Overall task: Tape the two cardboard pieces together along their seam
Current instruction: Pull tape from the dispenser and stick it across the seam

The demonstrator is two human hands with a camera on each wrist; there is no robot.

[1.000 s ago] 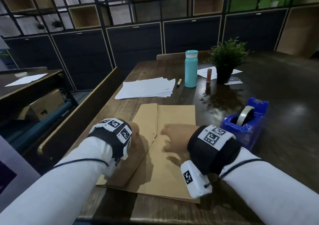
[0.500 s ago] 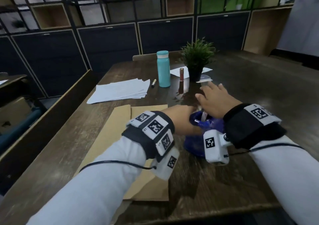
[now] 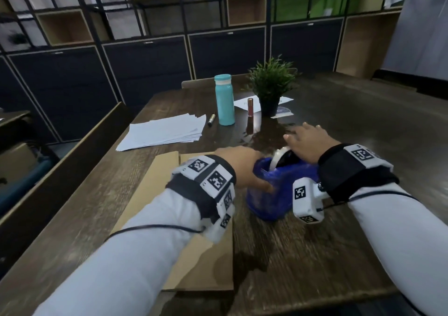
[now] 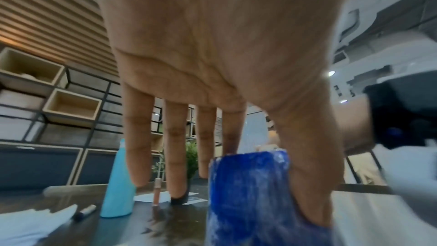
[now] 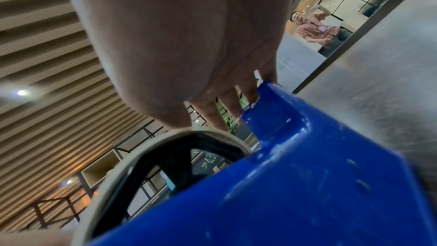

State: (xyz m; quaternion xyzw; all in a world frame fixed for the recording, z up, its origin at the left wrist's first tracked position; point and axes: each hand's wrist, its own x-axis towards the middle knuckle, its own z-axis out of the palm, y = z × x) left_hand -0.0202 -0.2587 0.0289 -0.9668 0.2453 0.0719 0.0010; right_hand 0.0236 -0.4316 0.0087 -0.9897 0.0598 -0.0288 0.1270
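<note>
Dark wooden table carries two flat brown cardboard pieces, side by side under your left forearm, w/ the blue plastic tape dispenser just right of them. Your left hand reaches across: thumb on dispenser's near side, index behind it, other fingers straight & spread. Your right hand lies flat over the tape roll, fingers straight, extended.
</note>
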